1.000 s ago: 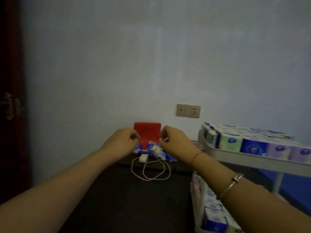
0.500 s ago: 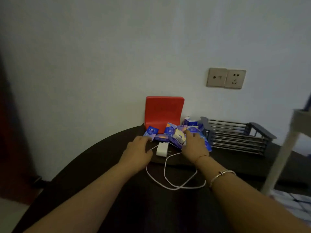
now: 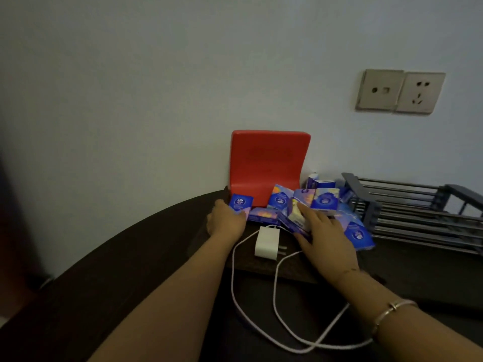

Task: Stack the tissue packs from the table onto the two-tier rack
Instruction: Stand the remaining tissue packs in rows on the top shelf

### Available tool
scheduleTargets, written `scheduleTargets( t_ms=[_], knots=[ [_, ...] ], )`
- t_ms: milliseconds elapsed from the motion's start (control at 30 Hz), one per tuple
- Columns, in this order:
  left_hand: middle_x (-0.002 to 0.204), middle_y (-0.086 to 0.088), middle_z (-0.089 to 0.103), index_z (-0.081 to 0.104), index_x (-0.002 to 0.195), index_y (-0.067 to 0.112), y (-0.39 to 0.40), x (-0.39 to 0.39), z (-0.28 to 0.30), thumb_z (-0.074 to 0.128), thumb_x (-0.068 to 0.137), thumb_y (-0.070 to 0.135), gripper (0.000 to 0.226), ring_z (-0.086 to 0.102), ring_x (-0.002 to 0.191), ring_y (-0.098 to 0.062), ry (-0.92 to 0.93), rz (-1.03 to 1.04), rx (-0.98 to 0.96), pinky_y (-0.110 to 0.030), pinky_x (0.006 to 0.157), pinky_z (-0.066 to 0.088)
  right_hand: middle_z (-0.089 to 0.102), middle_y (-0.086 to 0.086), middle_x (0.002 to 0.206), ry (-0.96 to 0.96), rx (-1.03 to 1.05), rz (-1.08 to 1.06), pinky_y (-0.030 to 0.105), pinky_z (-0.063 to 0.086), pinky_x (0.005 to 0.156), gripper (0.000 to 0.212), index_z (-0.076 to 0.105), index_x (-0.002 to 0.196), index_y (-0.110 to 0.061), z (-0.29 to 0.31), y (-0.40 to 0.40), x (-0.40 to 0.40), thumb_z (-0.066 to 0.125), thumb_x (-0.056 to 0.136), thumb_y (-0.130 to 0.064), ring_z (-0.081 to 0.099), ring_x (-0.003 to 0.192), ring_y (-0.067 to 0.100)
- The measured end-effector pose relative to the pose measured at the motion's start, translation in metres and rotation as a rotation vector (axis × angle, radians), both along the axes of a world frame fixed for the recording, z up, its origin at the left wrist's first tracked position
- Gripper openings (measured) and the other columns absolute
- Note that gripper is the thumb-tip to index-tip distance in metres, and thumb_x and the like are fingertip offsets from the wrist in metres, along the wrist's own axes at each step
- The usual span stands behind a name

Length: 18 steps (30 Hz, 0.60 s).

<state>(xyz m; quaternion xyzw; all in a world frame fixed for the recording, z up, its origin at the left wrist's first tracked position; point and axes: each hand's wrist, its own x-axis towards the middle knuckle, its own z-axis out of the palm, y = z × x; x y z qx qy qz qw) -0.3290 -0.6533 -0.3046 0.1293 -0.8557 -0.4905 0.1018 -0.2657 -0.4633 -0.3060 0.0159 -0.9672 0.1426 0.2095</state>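
Both hands now reach further in than 0.5 s ago: left hand [image 3: 226,220] touches the leftmost tissue pack [image 3: 240,203], right hand [image 3: 325,235] lies over the pile [image 3: 308,205].

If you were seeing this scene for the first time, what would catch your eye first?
The bright red stand against the wall, with blue tissue packs heaped before it. Both hands reach into the heap: left hand at its left end, right hand over its middle. A white charger lies between them.
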Motion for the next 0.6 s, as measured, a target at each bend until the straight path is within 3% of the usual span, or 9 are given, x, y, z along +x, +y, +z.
scheduleTargets(
  t_ms=[133,267,400,467,533,600],
  knots=[
    [0.117,-0.014,0.059,0.058,0.117,0.007,-0.006,0.013,0.008,0.072,0.078,0.016,0.043,0.059,0.103,-0.028,0.023,0.006,0.081,-0.039,0.090,0.050,0.047,0.002,0.139,-0.031,-0.074,0.021,0.041,0.048,0.095,0.057,0.033,0.143,-0.031,0.011,0.002,0.009,0.057,0.091,-0.029,0.044,0.125,0.025],
    [0.105,-0.011,0.062,0.058,0.106,0.009,-0.016,0.057,0.031,0.066,0.080,0.004,0.028,0.057,0.089,-0.021,0.065,-0.059,0.273,-0.031,0.071,0.049,0.057,0.003,0.130,-0.070,-0.131,0.032,0.039,0.051,0.092,0.046,0.044,0.136,-0.028,0.032,-0.001,0.038,0.055,0.092,-0.024,0.055,0.113,0.023],
    [0.107,-0.011,0.058,0.052,0.120,0.009,-0.027,0.120,0.066,0.058,0.081,-0.003,0.041,0.057,0.080,-0.017,0.091,-0.136,0.366,-0.024,0.055,0.046,0.061,0.008,0.121,-0.099,-0.308,0.083,0.038,0.049,0.088,0.036,0.049,0.130,-0.020,0.061,-0.013,0.083,0.050,0.094,-0.024,0.056,0.106,0.022],
    [0.115,-0.014,0.057,0.049,0.123,0.012,-0.029,0.155,0.086,0.053,0.081,-0.006,0.046,0.059,0.085,-0.021,0.097,-0.184,0.418,-0.031,0.059,0.053,0.060,0.009,0.119,-0.141,-0.420,0.165,0.031,0.046,0.083,0.028,0.053,0.122,-0.016,0.082,-0.020,0.108,0.052,0.094,-0.022,0.054,0.100,0.018],
    [0.116,-0.013,0.055,0.047,0.122,0.014,-0.027,0.193,0.108,0.049,0.081,-0.008,0.047,0.060,0.096,-0.027,0.097,-0.239,0.449,-0.042,0.074,0.058,0.058,0.009,0.118,-0.235,-0.494,0.247,0.025,0.045,0.078,0.021,0.053,0.114,-0.014,0.106,-0.028,0.138,0.054,0.093,-0.020,0.053,0.098,0.016],
    [0.116,-0.009,0.054,0.045,0.120,0.017,-0.025,0.233,0.130,0.047,0.082,-0.007,0.045,0.059,0.103,-0.027,0.108,-0.312,0.451,-0.042,0.078,0.057,0.058,0.009,0.115,-0.294,-0.583,0.289,0.027,0.050,0.077,0.008,0.052,0.099,-0.018,0.129,-0.034,0.170,0.056,0.092,-0.021,0.057,0.100,0.019]
  ],
)
